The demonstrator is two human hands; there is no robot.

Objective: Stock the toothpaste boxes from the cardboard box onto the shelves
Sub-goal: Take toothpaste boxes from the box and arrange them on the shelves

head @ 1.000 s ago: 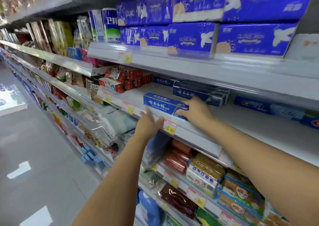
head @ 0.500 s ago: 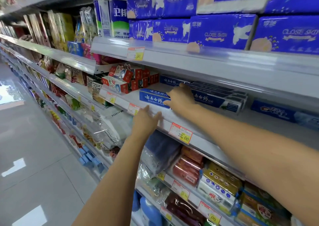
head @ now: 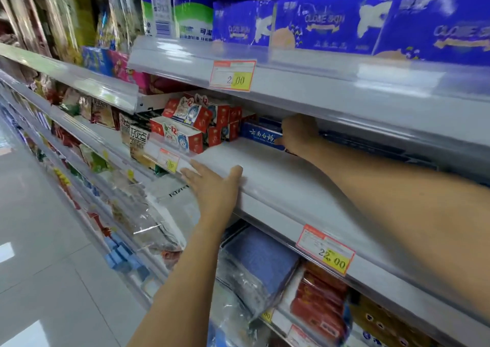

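A blue toothpaste box with white lettering lies deep on the white middle shelf, beside red boxes. My right hand reaches far in under the upper shelf and grips the box's right end. More dark blue toothpaste boxes lie behind my right forearm, partly hidden. My left hand rests flat on the shelf's front edge, fingers straight and thumb over the lip. The cardboard box is out of view.
Red children's toothpaste boxes are stacked left of the blue box. Blue tissue packs fill the upper shelf. Price tags hang on the shelf rails. Packaged goods crowd the lower shelves; the aisle floor is to the left.
My right hand has pushed the blue toothpaste box from the shelf's front back and left toward the red boxes. My left hand stays on the shelf edge. The camera has moved closer.
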